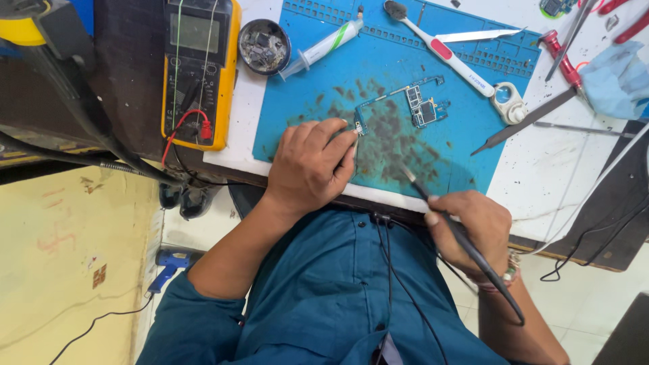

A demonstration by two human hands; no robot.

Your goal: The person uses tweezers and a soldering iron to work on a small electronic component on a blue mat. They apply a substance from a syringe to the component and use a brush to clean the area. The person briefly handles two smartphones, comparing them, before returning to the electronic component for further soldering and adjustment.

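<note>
While the left hand (312, 165) pinches the near-left corner of the circuit board (405, 108) on the blue mat (466, 159), the right hand (470, 226) grips a soldering iron (460, 236), tip just near the board.

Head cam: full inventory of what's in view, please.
Circuit board: one, blue-green, middle of the mat.
Work mat: one, blue, stained brown, on the white bench.
Multimeter: one, yellow and black, left of the mat.
Round tin: one, dark, small parts inside, by the multimeter.
Syringe: one, clear with green, mat's top left.
Brush: one, white with red, mat's top.
Tweezers: one, dark metal, right of the mat.
Cloth: one, light blue, far right.
Soldering iron: one, black, tip over the mat.
Left hand: pressing the board's left end.
Right hand: shut around the soldering iron.
</note>
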